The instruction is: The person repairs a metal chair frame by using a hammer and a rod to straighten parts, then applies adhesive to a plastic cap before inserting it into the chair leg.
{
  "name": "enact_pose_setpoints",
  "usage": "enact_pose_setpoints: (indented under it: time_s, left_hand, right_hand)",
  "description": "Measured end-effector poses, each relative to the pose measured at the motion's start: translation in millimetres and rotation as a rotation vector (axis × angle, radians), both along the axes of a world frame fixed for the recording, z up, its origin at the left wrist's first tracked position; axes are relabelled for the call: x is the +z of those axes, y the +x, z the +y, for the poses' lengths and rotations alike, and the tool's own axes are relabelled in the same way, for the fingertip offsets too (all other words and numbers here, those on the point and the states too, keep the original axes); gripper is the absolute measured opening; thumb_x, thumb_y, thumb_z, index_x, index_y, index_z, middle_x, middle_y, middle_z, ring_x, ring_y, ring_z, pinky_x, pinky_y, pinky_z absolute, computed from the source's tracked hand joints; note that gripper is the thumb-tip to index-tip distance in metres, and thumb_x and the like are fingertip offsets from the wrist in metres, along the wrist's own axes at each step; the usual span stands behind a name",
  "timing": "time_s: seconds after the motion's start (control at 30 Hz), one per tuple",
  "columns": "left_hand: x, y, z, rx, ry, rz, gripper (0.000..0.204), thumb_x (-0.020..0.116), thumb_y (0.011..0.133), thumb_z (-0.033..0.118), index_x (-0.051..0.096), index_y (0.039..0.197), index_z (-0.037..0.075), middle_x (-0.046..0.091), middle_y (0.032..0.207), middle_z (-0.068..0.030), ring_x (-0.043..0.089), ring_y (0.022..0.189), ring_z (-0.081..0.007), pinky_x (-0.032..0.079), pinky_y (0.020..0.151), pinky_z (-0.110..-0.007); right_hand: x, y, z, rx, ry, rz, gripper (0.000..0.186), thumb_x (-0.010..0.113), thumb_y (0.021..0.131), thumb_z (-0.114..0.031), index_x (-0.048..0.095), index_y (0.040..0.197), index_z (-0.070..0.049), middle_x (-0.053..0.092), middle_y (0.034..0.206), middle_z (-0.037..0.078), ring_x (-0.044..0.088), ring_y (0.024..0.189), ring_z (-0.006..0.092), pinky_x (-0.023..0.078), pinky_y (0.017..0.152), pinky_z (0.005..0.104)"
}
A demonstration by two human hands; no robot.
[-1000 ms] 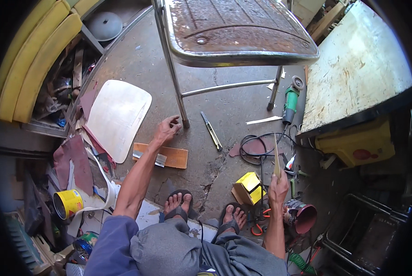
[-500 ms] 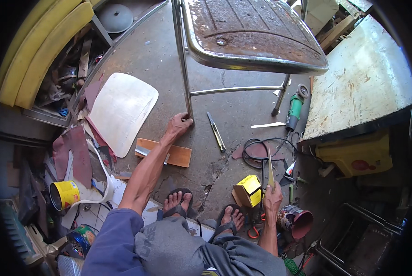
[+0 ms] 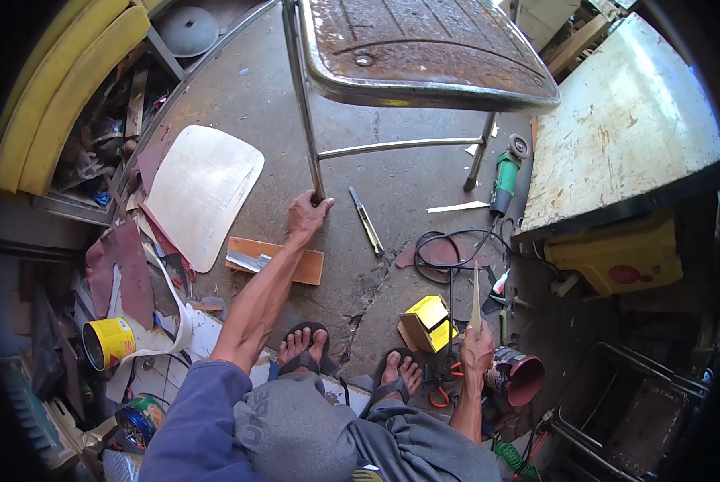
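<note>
A metal chair with a rusty seat [image 3: 440, 60] and chrome frame stands in front of me. My left hand [image 3: 305, 215] is closed round the foot of its near left leg [image 3: 307, 136]. My right hand [image 3: 478, 350] is closed on a thin, pale yellowish pointed strip [image 3: 476, 299], which sticks upward from the fingers. Between my hands, a utility knife [image 3: 365, 221] lies on the floor. By my left forearm is an orange-brown board [image 3: 305, 267] with a grey metal piece [image 3: 247, 259] on it. An open yellow box [image 3: 429, 323] sits left of my right hand.
A green angle grinder [image 3: 504, 181] with a coiled black cable [image 3: 432, 255] lies at right, beside a worn white panel [image 3: 625, 128]. A pale seat-shaped board [image 3: 203, 197] lies at left among maroon scraps [image 3: 123, 269]. A paint-stained can [image 3: 520, 376] stands beside my right wrist.
The whole view has shifted, so the chair and floor objects appear slightly further left. My left hand stays on the chair leg. The strip in my right hand now points more straight up.
</note>
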State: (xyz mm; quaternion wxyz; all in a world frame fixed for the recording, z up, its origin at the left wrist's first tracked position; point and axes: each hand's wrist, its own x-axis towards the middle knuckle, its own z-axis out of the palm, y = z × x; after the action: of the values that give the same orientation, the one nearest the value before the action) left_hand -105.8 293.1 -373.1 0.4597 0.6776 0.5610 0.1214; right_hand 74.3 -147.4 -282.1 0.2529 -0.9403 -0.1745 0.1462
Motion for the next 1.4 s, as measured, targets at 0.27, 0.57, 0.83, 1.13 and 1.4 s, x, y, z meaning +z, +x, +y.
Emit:
enact_pose_setpoints:
  time_s: [0.27, 0.57, 0.83, 1.13, 1.4]
  left_hand:
    - [-5, 8, -23, 0.084, 0.352, 0.185, 0.064, 0.082, 0.074, 0.047, 0.062, 0.116, 0.004, 0.058, 0.120, -0.0173, 0.057, 0.113, -0.0357, 0.047, 0.097, -0.046]
    - [-19, 11, -26, 0.132, 0.422, 0.168, 0.036, 0.079, 0.078, 0.038, 0.072, 0.092, 0.005, 0.062, 0.100, -0.0133, 0.057, 0.106, -0.0329, 0.046, 0.093, -0.046]
    - [-34, 1, -19, 0.138, 0.457, 0.123, 0.038, 0.079, 0.079, 0.038, 0.072, 0.095, 0.004, 0.064, 0.099, -0.0147, 0.059, 0.101, -0.0353, 0.047, 0.091, -0.045]
    - [-29, -33, 7, -0.159, 0.189, -0.157, 0.040, 0.077, 0.084, 0.033, 0.066, 0.104, 0.000, 0.062, 0.101, -0.0165, 0.064, 0.096, -0.0308, 0.052, 0.084, -0.041]
    - [-8, -27, 7, -0.289, 0.295, 0.012, 0.024, 0.071, 0.087, 0.023, 0.070, 0.102, 0.004, 0.066, 0.104, -0.0135, 0.066, 0.095, -0.0334, 0.052, 0.082, -0.043]
  right_hand:
    - [-4, 3, -15, -0.006, -0.044, -0.040, 0.030, 0.055, 0.091, -0.020, 0.063, 0.114, -0.003, 0.066, 0.103, 0.022, 0.064, 0.096, 0.0425, 0.048, 0.083, 0.0485]
    - [-31, -3, -55, -0.091, -0.251, -0.003, 0.032, 0.057, 0.089, -0.020, 0.065, 0.114, -0.002, 0.069, 0.099, 0.024, 0.067, 0.097, 0.0422, 0.050, 0.086, 0.0483]
    - [-43, -19, -69, -0.103, -0.224, 0.016, 0.045, 0.060, 0.086, -0.018, 0.056, 0.126, 0.001, 0.066, 0.113, 0.027, 0.064, 0.105, 0.0425, 0.050, 0.091, 0.0474]
    - [-34, -25, -71, -0.144, -0.170, 0.061, 0.047, 0.061, 0.086, -0.019, 0.054, 0.127, 0.003, 0.065, 0.114, 0.028, 0.063, 0.108, 0.0435, 0.049, 0.093, 0.0470]
    - [-38, -22, -81, -0.184, -0.187, 0.093, 0.042, 0.063, 0.086, -0.018, 0.055, 0.122, 0.002, 0.065, 0.111, 0.026, 0.063, 0.105, 0.0427, 0.048, 0.091, 0.0478]
